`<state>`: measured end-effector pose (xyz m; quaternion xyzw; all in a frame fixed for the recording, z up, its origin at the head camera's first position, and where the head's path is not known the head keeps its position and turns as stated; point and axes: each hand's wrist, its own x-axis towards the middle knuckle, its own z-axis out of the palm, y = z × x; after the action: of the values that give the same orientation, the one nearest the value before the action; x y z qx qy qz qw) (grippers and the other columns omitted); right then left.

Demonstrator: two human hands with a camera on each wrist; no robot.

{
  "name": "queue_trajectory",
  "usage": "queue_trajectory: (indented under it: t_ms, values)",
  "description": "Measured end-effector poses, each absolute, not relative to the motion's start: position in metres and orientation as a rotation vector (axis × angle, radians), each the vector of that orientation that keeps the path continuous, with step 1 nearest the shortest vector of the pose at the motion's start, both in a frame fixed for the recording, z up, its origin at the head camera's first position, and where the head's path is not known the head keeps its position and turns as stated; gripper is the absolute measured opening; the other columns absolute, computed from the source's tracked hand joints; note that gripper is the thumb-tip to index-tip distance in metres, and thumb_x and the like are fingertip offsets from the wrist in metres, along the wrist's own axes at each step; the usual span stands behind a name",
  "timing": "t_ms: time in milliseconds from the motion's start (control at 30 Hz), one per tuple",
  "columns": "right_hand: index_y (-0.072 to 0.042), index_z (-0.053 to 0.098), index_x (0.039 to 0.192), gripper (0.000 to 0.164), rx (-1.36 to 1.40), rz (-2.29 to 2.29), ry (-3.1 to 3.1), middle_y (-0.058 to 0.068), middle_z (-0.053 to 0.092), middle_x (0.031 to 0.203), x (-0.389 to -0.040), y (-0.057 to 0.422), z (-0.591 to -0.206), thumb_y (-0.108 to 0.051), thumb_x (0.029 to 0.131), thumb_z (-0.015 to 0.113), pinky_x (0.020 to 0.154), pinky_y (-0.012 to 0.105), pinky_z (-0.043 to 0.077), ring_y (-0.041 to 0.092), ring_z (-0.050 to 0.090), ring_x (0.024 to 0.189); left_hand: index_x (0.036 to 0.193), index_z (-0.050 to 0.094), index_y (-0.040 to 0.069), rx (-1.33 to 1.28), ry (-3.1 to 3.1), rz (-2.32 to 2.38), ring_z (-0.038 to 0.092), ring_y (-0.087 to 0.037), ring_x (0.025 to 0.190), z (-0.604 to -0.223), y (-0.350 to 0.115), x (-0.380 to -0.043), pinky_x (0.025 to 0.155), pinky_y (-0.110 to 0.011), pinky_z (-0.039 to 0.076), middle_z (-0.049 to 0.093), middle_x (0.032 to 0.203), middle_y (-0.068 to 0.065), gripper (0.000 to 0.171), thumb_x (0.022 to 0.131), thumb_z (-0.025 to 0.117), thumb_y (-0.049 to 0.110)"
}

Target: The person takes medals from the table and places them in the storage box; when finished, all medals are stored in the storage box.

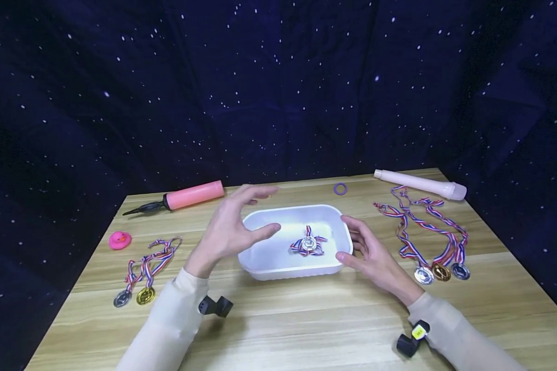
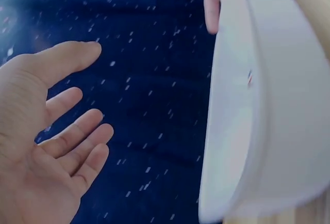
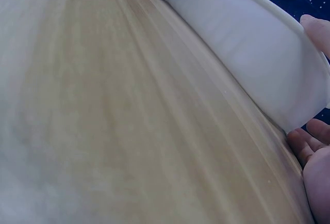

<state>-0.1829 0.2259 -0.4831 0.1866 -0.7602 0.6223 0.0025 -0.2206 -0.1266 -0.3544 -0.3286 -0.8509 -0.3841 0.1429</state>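
Observation:
A white plastic tub point(image 1: 283, 271) stands on the wooden table, with one silver-coloured medal point(image 1: 309, 243) and its bunched red, white and blue ribbon inside. At the tub's right end my right hand point(image 1: 371, 253) grips it, thumb at the near corner of the rim and fingers around the end wall. In the right wrist view, the thumb point(image 3: 315, 30) is by the rim and the other fingers are low at the base. My left hand point(image 1: 229, 226) is raised at the tub's left end, fingers spread and holding nothing; the left wrist view shows a gap between it and the tub.
Left of the tub lie a pink hand pump point(image 1: 195, 195), a pink rubber duck point(image 1: 119, 240) and two ribboned medals point(image 1: 146, 295). Three more medals point(image 1: 441, 272) lie on the right, below a pale pink microphone-shaped object point(image 1: 418, 183). A purple ring point(image 1: 340, 189) is at the back.

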Motion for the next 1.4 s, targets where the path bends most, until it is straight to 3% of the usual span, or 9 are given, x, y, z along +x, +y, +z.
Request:
queue_trajectory:
  t_ms: [233,433,600,700,800,967,1233,1400]
  values:
    - [-0.012,0.036,0.171,0.085,0.603,1.957,-2.372,0.017,0.044,0.170,-0.184,0.226,-0.484,-0.008,0.100,0.083,0.119,0.016,0.045,0.041,0.050,0.149,0.148,0.071,0.021,-0.860,-2.419,-1.057,0.065,-0.017,0.130,-0.340,-0.179,-0.210,0.114,-0.048,0.055,0.070,0.146,0.005,0.071,0.083,0.101,0.023]
    - [-0.013,0.036,0.171,0.085,0.605,1.957,-2.377,0.016,0.044,0.170,-0.184,0.226,-0.484,-0.010,0.100,0.083,0.119,0.015,0.045,0.041,0.050,0.149,0.147,0.072,0.026,-0.781,-2.390,-1.047,0.063,-0.010,0.135,-0.336,-0.216,-0.194,0.116,-0.025,0.050,0.069,0.149,0.010,0.075,0.079,0.103,0.012]
    - [-0.012,0.035,0.171,0.085,0.602,1.960,-2.378,0.017,0.043,0.170,-0.184,0.226,-0.482,-0.010,0.100,0.083,0.119,0.015,0.045,0.041,0.049,0.150,0.145,0.073,0.032,-0.649,-2.430,-1.033,0.060,-0.005,0.128,-0.341,-0.240,-0.176,0.110,-0.017,0.045,0.070,0.143,0.011,0.078,0.077,0.104,0.010]
    - [-0.011,0.035,0.171,0.086,0.599,1.959,-2.381,0.018,0.043,0.170,-0.183,0.226,-0.481,-0.009,0.100,0.083,0.119,0.015,0.045,0.042,0.049,0.150,0.144,0.073,0.028,-0.608,-2.439,-1.052,0.059,-0.004,0.126,-0.349,-0.254,-0.168,0.107,-0.015,0.045,0.071,0.141,0.007,0.079,0.076,0.104,0.005]
    - [-0.012,0.035,0.171,0.086,0.592,1.951,-2.390,0.018,0.043,0.170,-0.183,0.227,-0.481,-0.010,0.100,0.083,0.119,0.014,0.045,0.042,0.049,0.150,0.144,0.074,0.016,-0.607,-2.420,-1.136,0.061,-0.007,0.128,-0.359,-0.267,-0.163,0.107,-0.015,0.048,0.072,0.141,-0.002,0.076,0.076,0.101,-0.004]
    - [-0.012,0.035,0.171,0.086,0.586,1.948,-2.391,0.017,0.044,0.169,-0.183,0.228,-0.482,-0.010,0.100,0.084,0.119,0.015,0.045,0.041,0.050,0.149,0.142,0.072,0.005,-0.541,-2.435,-1.231,0.066,-0.006,0.122,-0.376,-0.291,-0.153,0.103,-0.012,0.051,0.072,0.143,-0.003,0.071,0.078,0.097,-0.010]
    - [-0.013,0.036,0.171,0.085,0.576,1.942,-2.406,0.016,0.042,0.172,-0.183,0.227,-0.483,-0.012,0.100,0.083,0.119,0.015,0.045,0.041,0.050,0.150,0.141,0.076,0.018,-0.393,-2.555,-1.065,0.067,0.004,0.110,-0.405,-0.323,-0.135,0.094,-0.005,0.049,0.075,0.127,0.019,0.067,0.081,0.100,0.002]
    - [-0.013,0.036,0.171,0.085,0.586,1.949,-2.395,0.016,0.042,0.171,-0.183,0.226,-0.482,-0.010,0.100,0.083,0.119,0.015,0.045,0.041,0.050,0.150,0.138,0.077,0.024,-0.356,-2.626,-0.935,0.067,0.008,0.106,-0.418,-0.340,-0.127,0.092,-0.005,0.051,0.080,0.121,0.010,0.063,0.081,0.101,0.010]
